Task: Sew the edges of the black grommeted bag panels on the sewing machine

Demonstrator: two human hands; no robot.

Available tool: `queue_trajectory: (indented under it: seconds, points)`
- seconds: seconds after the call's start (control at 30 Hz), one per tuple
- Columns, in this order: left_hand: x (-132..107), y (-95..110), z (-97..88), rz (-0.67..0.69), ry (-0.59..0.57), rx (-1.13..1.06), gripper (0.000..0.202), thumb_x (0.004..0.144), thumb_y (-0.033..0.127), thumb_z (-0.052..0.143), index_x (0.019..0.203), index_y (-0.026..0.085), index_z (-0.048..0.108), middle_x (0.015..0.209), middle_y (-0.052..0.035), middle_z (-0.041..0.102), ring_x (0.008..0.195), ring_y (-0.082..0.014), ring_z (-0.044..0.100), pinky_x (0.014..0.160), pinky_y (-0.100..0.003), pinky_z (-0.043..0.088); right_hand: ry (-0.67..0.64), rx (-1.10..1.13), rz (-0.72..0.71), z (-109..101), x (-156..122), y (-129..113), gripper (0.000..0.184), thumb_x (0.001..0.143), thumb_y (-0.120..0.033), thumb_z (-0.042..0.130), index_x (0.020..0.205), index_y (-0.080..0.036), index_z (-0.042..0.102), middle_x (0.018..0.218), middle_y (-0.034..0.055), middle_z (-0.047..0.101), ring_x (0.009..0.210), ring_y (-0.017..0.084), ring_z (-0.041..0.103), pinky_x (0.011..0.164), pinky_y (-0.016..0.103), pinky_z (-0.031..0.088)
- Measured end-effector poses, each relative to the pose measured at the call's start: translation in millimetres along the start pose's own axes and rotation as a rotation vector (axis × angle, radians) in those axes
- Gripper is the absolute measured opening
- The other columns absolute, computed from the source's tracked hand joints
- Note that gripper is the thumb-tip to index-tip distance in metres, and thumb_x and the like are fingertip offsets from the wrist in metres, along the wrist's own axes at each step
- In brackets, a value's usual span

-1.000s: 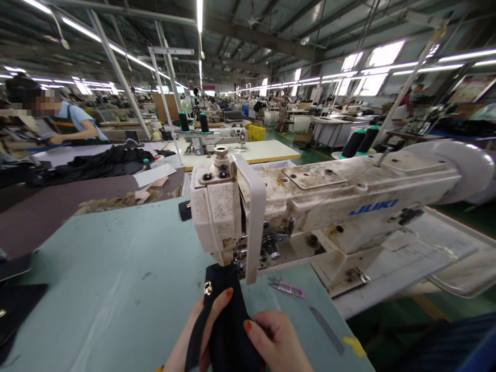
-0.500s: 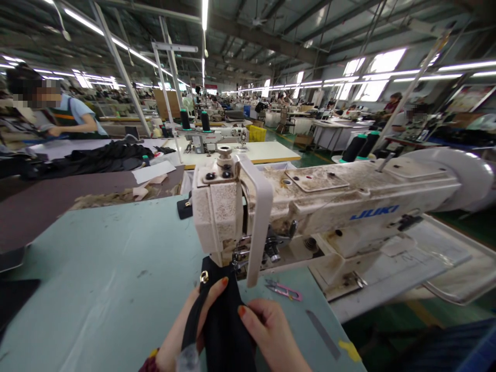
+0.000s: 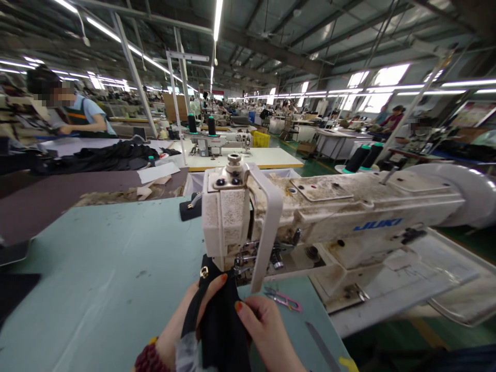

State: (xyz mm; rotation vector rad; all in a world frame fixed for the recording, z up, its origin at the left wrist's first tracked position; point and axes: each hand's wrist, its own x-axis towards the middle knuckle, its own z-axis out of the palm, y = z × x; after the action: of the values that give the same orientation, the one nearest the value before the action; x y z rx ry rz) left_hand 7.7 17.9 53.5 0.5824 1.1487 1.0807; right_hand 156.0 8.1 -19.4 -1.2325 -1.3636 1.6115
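Black cloth point(image 3: 220, 325) sits between our two hands, and our fingers are closed on it. Our left hand point(image 3: 178, 330) holds it from the left side, and our right hand point(image 3: 265, 330) pinches it from the right side. Our fingertips point(image 3: 237, 307) have orange paint on the nails. A thin black strap point(image 3: 190, 315) runs up beside our left fingers, and a small gold ring point(image 3: 204, 272) sits on the cloth just above them. A pale sleeve point(image 3: 189, 354) and a dark red beaded band point(image 3: 149, 359) are at our left wrist.

Just past our fingers, the top of the cloth reaches up to the metal foot point(image 3: 248, 263) of a white sewing machine point(image 3: 329, 212). We cannot tell if the cloth is under the foot. Just right of our right hand, pink snips point(image 3: 282, 299) lie on the pale green table point(image 3: 96, 268), with a flat metal strip point(image 3: 320, 349) near them. Farther past our fingers, a small black piece with a gold clip point(image 3: 189, 209) lies by the table's far edge. Black thread spools point(image 3: 358, 159) stand behind the machine. Far beyond our hands, a person point(image 3: 83, 111) works at another table, near a heap of black cloth point(image 3: 93, 157).
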Motion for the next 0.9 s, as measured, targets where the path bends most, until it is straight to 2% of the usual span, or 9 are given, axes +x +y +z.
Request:
queue_trajectory:
  seconds: [0.1,0.17,0.27,0.4,0.5,0.73,0.83,0.9]
  points:
    - [5.1,2.6,-1.6,0.102,-0.043,0.017,0.042,0.063,0.049,0.079,0.091,0.018,0.074,0.09,-0.0059,0.076,0.086,-0.025,0.07,0.082,-0.03,0.057,0.056,0.024,-0.004,2.4,3.4,-8.3,0.062,0.078,-0.071,0.05,0.06,-0.012,0.044,0.053,-0.0012,0.034,0.049,0.004,0.03,0.044,0.016,0.02]
    - [8.7,4.2,-4.3,0.119,-0.086,0.036,0.046,0.065,0.048,0.079,0.098,0.017,0.073,0.095,-0.0073,0.076,0.093,-0.0277,0.069,0.088,-0.033,0.055,0.061,0.036,-0.003,3.4,5.6,-13.5,0.062,0.076,-0.071,0.051,0.061,-0.012,0.045,0.054,-0.0014,0.033,0.05,0.004,0.029,0.044,0.016,0.02]
    - [11.8,5.9,-9.7,0.084,-0.149,0.064,0.046,0.067,0.039,0.08,0.108,0.019,0.071,0.1,-0.007,0.076,0.097,-0.0283,0.069,0.091,-0.036,0.054,0.051,0.055,0.006,3.7,7.8,-17.7,0.062,0.074,-0.072,0.052,0.062,-0.012,0.046,0.054,-0.0014,0.034,0.05,0.004,0.031,0.045,0.017,0.021]
    - [13.7,7.3,-13.6,0.011,-0.219,0.09,0.045,0.073,0.034,0.077,0.115,0.021,0.068,0.103,-0.0099,0.075,0.092,-0.0304,0.071,0.086,-0.041,0.057,0.042,0.061,0.03,3.1,9.8,-20.4,0.062,0.073,-0.072,0.053,0.063,-0.011,0.047,0.054,-0.0011,0.035,0.05,0.004,0.032,0.045,0.017,0.021]
    - [16.8,10.4,-12.8,0.026,-0.222,0.08,0.042,0.072,0.032,0.077,0.112,0.021,0.069,0.104,-0.0095,0.075,0.095,-0.0307,0.071,0.089,-0.043,0.055,0.08,0.046,0.005,3.6,13.3,-23.4,0.06,0.074,-0.071,0.052,0.062,-0.012,0.046,0.054,-0.0008,0.036,0.05,0.004,0.032,0.046,0.017,0.02]
    - [23.7,13.6,-14.7,0.029,-0.157,0.119,0.027,0.066,0.036,0.082,0.084,0.018,0.076,0.099,-0.009,0.077,0.099,-0.0302,0.069,0.101,-0.046,0.047,0.1,0.079,0.017,7.0,19.2,-28.7,0.064,0.069,-0.077,0.05,0.06,-0.014,0.041,0.051,-0.002,0.034,0.048,0.004,0.029,0.045,0.018,0.02]
    - [28.0,14.3,-15.3,0.065,-0.162,0.139,0.024,0.067,0.036,0.08,0.082,0.018,0.077,0.1,-0.0087,0.077,0.105,-0.0313,0.067,0.104,-0.046,0.045,0.11,0.087,0.004,8.7,19.5,-28.3,0.064,0.071,-0.077,0.049,0.06,-0.014,0.04,0.051,-0.0018,0.035,0.048,0.004,0.029,0.044,0.018,0.021]
    - [30.3,15.1,-15.3,0.084,-0.19,0.131,0.025,0.07,0.037,0.078,0.087,0.018,0.077,0.102,-0.0089,0.076,0.109,-0.0317,0.065,0.105,-0.045,0.044,0.115,0.1,0.003,9.8,19.8,-27.2,0.065,0.071,-0.078,0.049,0.06,-0.015,0.04,0.051,-0.0018,0.035,0.048,0.004,0.029,0.044,0.017,0.021]
